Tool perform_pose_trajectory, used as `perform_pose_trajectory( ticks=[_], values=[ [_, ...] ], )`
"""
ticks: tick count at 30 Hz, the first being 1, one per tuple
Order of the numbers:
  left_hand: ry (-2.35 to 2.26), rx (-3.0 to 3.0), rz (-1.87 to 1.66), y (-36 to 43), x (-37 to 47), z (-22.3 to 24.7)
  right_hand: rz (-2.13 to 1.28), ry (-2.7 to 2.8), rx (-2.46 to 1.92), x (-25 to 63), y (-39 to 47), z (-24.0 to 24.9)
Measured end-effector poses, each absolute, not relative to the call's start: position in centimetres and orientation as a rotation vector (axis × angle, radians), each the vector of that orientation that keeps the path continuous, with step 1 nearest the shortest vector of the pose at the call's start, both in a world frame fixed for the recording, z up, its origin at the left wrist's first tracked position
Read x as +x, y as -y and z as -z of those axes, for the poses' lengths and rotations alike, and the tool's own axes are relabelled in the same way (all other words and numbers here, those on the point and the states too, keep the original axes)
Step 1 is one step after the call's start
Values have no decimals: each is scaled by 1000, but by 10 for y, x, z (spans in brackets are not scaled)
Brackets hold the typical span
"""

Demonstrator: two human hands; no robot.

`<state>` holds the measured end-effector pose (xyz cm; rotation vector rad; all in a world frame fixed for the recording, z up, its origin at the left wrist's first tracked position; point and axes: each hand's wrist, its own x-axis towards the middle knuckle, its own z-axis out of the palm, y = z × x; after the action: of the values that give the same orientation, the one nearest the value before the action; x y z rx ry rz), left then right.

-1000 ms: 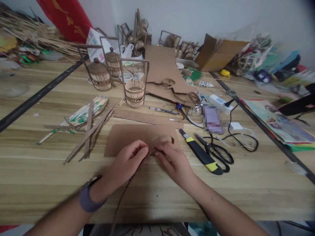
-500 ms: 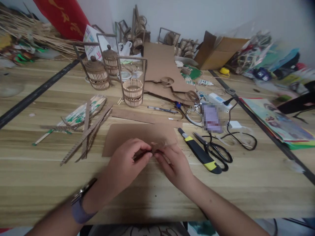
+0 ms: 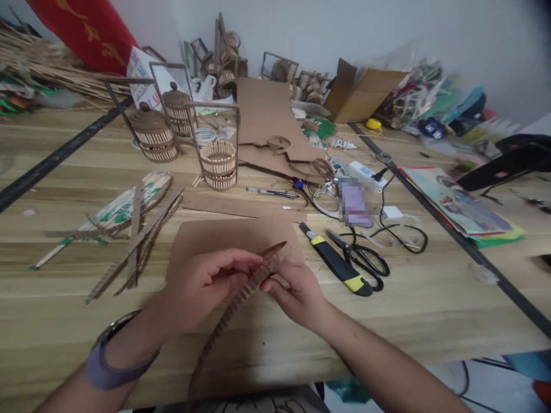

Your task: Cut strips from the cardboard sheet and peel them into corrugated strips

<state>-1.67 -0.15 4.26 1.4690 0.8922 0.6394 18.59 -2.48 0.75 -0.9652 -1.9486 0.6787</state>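
Note:
A ribbed strip of brown corrugated cardboard (image 3: 232, 307) runs from between my hands down toward my lap, its upper end bent over into a loop. My right hand (image 3: 297, 289) pinches it near that bend. My left hand (image 3: 215, 275) has its fingers against the strip's upper part, thumb partly hidden. Beneath both lies a flat cardboard sheet (image 3: 193, 235) on the wooden table. Just right of the sheet are a yellow and black utility knife (image 3: 336, 261) and black-handled scissors (image 3: 361, 258). More cardboard strips (image 3: 138, 241) lie to the left.
Small slatted buckets, one without a lid (image 3: 218, 163) and a lidded one (image 3: 155, 135), stand beyond the sheet. Matchsticks or thin sticks in green-white wrapping (image 3: 133, 203) lie left. A pen (image 3: 271, 192), phone (image 3: 355, 202), power strip (image 3: 365, 175) and cables are at the right; an opened box (image 3: 365, 94) stands behind.
A long ribbed strip now shows hanging from my hands, where only a small brown piece showed at my fingertips. My left hand has shifted left and its fingers have loosened. The view has turned slightly right.

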Motion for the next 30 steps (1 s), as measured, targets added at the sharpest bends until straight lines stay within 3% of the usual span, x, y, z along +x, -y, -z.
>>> perform_pose_trajectory(
  ticks=[6,11,16,21,26,30],
  values=[
    [-926,1511,-766,8,-10,-31,-728,1895,-997,180,22,0],
    [-1024,1226,-926,6,-15,-32,-389,2021,-1197,191,16,-16],
    [-1057,973,-1008,2,-15,-31,-71,1937,-1671,255,18,-47],
    [-990,976,-1075,3,-10,-28,-73,1984,-2291,340,27,-28],
    [-915,979,-1044,5,-7,-24,-10,2076,-2149,368,31,7],
    [-876,1012,-1034,4,-8,-19,-144,2065,-2091,374,27,9]
  ],
)
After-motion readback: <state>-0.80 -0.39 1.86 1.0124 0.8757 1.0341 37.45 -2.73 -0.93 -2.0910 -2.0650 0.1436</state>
